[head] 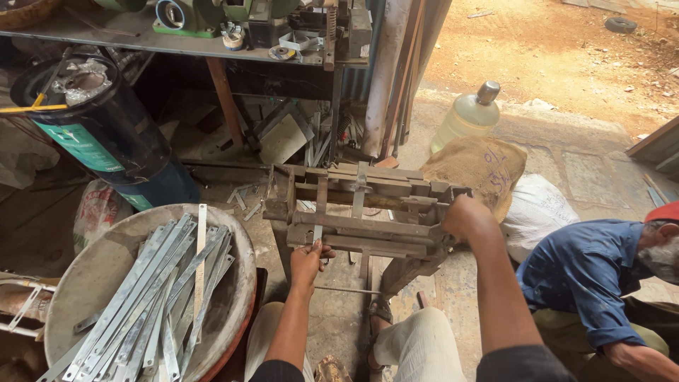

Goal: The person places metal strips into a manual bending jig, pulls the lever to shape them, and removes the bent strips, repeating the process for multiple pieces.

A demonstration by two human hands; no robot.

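At the middle of the view stands a rusty metal jig point(368, 212) — a frame of flat bars and angle pieces on a post — and everything else is easiest placed from it. The left hand point(308, 260) is at the jig's lower left corner, fingers pinched narrowly around a thin metal strip point(317, 233) that stands upright through the frame; thumb and fingertips close on its lower end just beneath the bottom bar. The right hand point(463, 216) is at the jig's right end, wrapped tight around something there — the fist is closed, but what it grips is hidden under the fingers, so I cannot tell its shape.

To the left of the jig and nearer the viewer sits a round metal basin point(85, 283) heaped with long flat strips point(163, 297) of the same pale metal, lying fanned and crossing. Beyond the basin, up and left of the jig, a dark barrel point(120, 141) leans. Behind the jig runs a cluttered workbench point(106, 32) with machine parts on top. Behind the jig's right end lies a burlap sack point(481, 166), a pale plastic bottle point(467, 117) past it. To the right of the jig another person in a blue shirt point(580, 276) crouches, apart from the hands at work. Below the jig, the wearer's knees and a sandalled foot point(380, 311) show.
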